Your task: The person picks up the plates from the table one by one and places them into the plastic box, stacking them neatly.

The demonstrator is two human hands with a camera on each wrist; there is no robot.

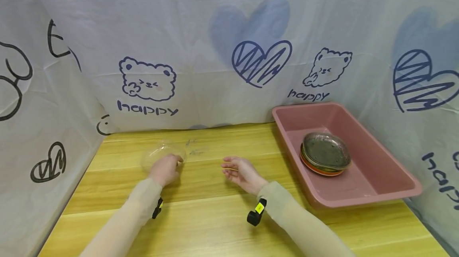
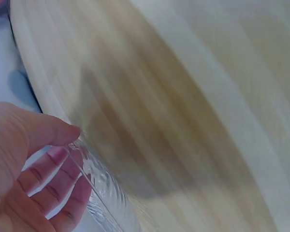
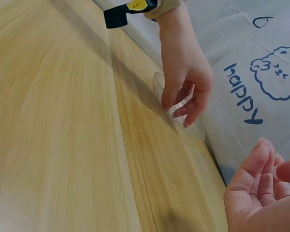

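My left hand pinches the near-right rim of a clear, see-through dish at the left of the wooden table. In the left wrist view, the thumb lies on one side of the dish's ribbed edge and the fingers on the other. The right wrist view has the dish low over the tabletop, partly hidden behind that hand. My right hand hovers over the middle of the table with loosely bent fingers and nothing in it.
A pink tub stands at the table's right side. Inside it lies a stack of round dishes, a grey-green glassy one on top and an orange rim below. Printed white cloth hangs behind the table and along its sides.
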